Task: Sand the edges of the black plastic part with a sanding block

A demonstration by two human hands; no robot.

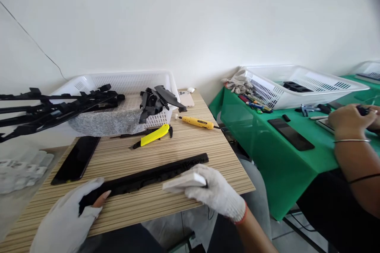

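Observation:
My left hand (pixel 65 219), in a white glove with the thumb tip bare, is closed on the near left end of a long black plastic strip (pixel 145 176). The strip slants across the wooden table, its far end pointing right. In my right hand (pixel 218 191), gloved with a red-edged cuff, is a flat white block (pixel 184 182), gripped between thumb and fingers beside the strip's right part. Whether the block touches the strip cannot be made out. Beyond the strip lie a yellow utility knife (pixel 154 135) and a yellow electric screwdriver (pixel 197 122).
Behind the tools, a white basket (pixel 130 77) holds black plastic parts (pixel 158 99), some jutting out left. A dark phone (pixel 76 160) and a light phone (pixel 186 99) lie on the wooden table (pixel 219 158). A co-worker's arm (pixel 352 138) is over the green table (pixel 285 166) at right.

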